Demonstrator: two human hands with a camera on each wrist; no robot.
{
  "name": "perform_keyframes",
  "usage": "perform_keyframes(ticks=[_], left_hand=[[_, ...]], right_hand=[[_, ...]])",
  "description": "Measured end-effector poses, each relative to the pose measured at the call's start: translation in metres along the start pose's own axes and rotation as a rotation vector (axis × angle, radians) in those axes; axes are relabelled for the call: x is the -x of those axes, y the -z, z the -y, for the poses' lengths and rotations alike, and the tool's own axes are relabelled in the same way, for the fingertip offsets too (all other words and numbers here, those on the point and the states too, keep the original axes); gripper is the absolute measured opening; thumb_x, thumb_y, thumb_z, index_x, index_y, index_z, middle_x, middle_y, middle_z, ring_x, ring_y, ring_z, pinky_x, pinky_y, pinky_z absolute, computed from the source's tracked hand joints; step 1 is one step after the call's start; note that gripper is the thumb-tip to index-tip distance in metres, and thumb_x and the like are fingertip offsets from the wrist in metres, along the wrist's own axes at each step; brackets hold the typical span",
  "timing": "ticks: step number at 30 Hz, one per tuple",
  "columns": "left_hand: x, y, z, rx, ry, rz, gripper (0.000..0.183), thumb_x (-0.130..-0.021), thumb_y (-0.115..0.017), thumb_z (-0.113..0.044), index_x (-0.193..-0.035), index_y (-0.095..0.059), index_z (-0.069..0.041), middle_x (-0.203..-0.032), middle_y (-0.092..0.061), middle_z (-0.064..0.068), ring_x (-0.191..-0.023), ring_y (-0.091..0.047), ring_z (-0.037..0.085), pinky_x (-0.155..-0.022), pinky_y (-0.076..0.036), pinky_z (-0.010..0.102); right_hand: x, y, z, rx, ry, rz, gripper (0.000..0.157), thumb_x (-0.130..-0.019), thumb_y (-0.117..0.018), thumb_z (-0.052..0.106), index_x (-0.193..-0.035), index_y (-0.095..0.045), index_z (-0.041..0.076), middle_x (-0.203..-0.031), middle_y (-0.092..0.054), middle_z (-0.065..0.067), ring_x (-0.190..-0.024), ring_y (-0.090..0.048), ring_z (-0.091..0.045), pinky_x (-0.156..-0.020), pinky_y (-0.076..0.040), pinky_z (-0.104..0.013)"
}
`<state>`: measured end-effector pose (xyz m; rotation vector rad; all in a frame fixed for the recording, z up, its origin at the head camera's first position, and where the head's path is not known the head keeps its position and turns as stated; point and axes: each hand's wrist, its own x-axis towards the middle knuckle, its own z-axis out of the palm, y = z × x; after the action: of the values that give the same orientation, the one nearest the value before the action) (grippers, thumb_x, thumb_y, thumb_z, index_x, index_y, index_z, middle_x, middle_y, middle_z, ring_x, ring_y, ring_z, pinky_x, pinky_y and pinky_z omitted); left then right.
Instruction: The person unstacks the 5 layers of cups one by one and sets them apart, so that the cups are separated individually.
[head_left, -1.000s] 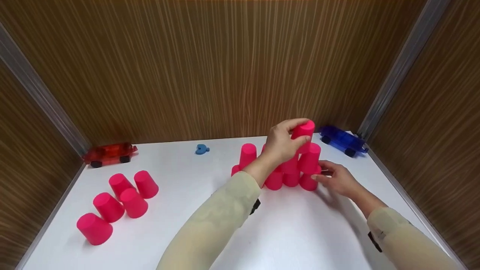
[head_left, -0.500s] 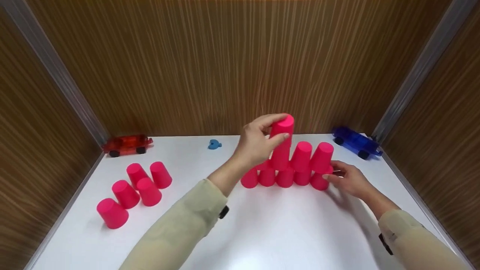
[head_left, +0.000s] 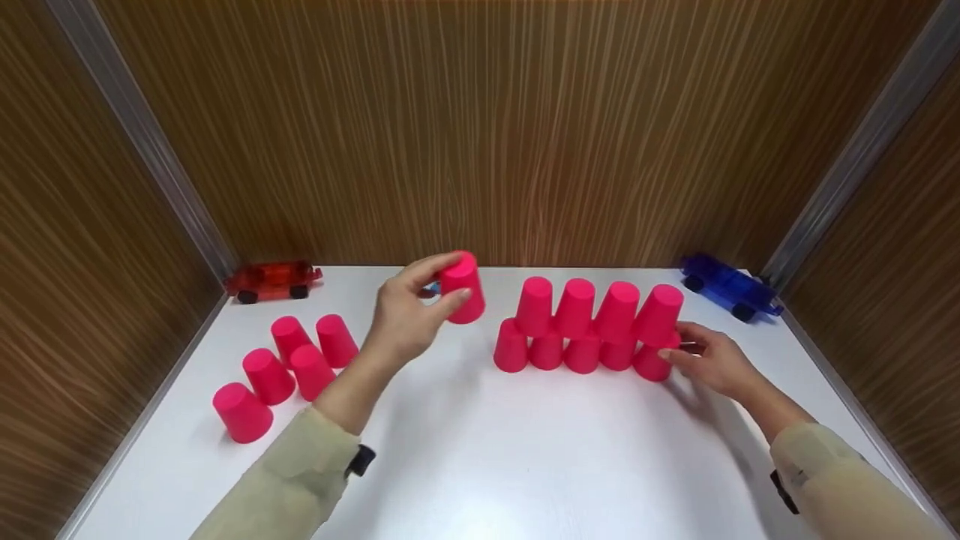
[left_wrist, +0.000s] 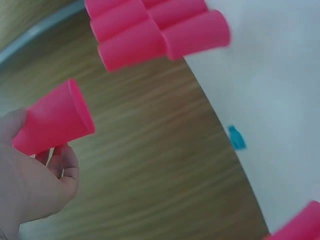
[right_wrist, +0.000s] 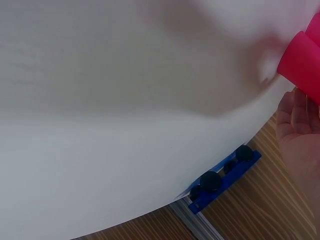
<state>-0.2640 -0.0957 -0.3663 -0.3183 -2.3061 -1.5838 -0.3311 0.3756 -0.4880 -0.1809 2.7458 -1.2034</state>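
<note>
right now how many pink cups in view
15: one cup in the left hand, five cups at left, four cups stacked on five more at right; nested ones wouldn't show.

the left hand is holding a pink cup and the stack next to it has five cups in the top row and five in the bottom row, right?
Not quite: the top row has four cups, as the head view shows. The bottom row does have five, and the left hand is holding a pink cup.
</note>
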Motion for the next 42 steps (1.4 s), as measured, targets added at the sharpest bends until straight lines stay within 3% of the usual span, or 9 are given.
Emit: perform_keyframes(ticks=[11,16,21,33,42], left_hand=[[0.035,0.063,0.043,-0.068,0.247,-0.083,0.068,-0.091,-0.086,-0.026,-0.153,-0.058,-0.026,-0.149,-0.058,0.001,-0.134,-0.053,0.023,-0.100,-0.057,0.043],[0.050,0.086,0.059,-0.070,0.331,-0.109,0.069,-0.093,-0.085,-0.032,-0.155,-0.057,-0.027,-0.151,-0.056,0.004,-0.137,-0.051,0.028,-0.099,-0.058,0.047],[0.065,0.104,0.074,-0.083,0.408,-0.125,0.069,-0.094,-0.083,-0.033,-0.157,-0.054,-0.027,-0.154,-0.054,0.006,-0.140,-0.049,0.030,-0.100,-0.058,0.048],[0.111,0.135,0.105,-0.105,0.507,-0.156,0.073,-0.096,-0.082,-0.030,-0.160,-0.050,-0.020,-0.159,-0.046,0.015,-0.145,-0.044,0.038,-0.104,-0.053,0.047],[0.125,0.142,0.123,-0.118,0.578,-0.190,0.075,-0.095,-0.082,-0.030,-0.162,-0.048,-0.019,-0.160,-0.044,0.017,-0.145,-0.043,0.040,-0.104,-0.053,0.048]], right_hand=[[0.003,0.000,0.001,-0.003,-0.035,0.009,0.077,-0.100,-0.072,0.049,-0.159,-0.045,0.007,-0.146,-0.056,-0.024,-0.132,-0.055,-0.048,-0.100,-0.058,-0.051],[0.004,0.001,0.002,-0.010,-0.044,0.012,0.077,-0.100,-0.072,0.049,-0.159,-0.045,0.009,-0.146,-0.056,-0.023,-0.132,-0.055,-0.047,-0.098,-0.059,-0.049],[0.005,0.002,0.002,-0.008,-0.001,0.003,0.072,-0.102,-0.072,0.044,-0.157,-0.047,0.006,-0.144,-0.058,-0.025,-0.130,-0.057,-0.048,-0.095,-0.060,-0.047],[0.005,0.000,0.001,-0.027,-0.033,0.024,0.078,-0.100,-0.073,0.047,-0.160,-0.043,0.007,-0.148,-0.054,-0.025,-0.132,-0.055,-0.048,-0.097,-0.059,-0.050],[0.003,0.000,0.000,-0.007,-0.022,0.014,0.078,-0.099,-0.073,0.048,-0.159,-0.045,0.006,-0.147,-0.055,-0.025,-0.131,-0.056,-0.048,-0.098,-0.059,-0.050]])
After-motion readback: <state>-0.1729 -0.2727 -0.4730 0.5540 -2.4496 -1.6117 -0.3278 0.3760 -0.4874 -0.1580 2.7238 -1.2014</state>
